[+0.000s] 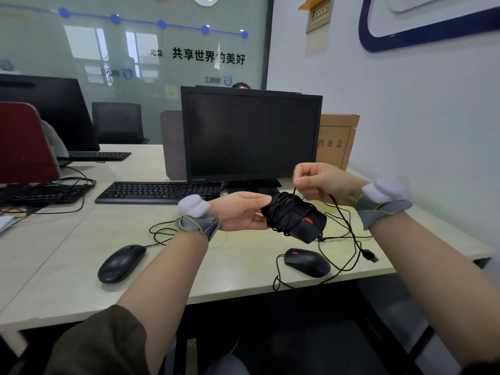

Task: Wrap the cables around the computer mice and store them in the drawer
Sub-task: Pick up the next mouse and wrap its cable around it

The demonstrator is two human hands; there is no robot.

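My left hand [240, 211] grips the back of a black mouse with a red wheel [303, 221], held above the desk, with several turns of its cable wound around the body. My right hand [322, 182] pinches that cable [341, 215] just above the mouse; the rest hangs down to a USB plug [370, 256] on the desk. A second red-wheel mouse [307, 261] lies below with its cable looped loose. A plain black mouse [121, 263] lies to the left, cable trailing behind it. No drawer is in view.
A dark monitor [250, 135] and black keyboard [159, 192] stand behind my hands on the beige desk [67, 255]. A brown file box [338, 140] leans against the right wall. More keyboards, a monitor and tangled cables sit at the left. A person's head shows behind the monitor.
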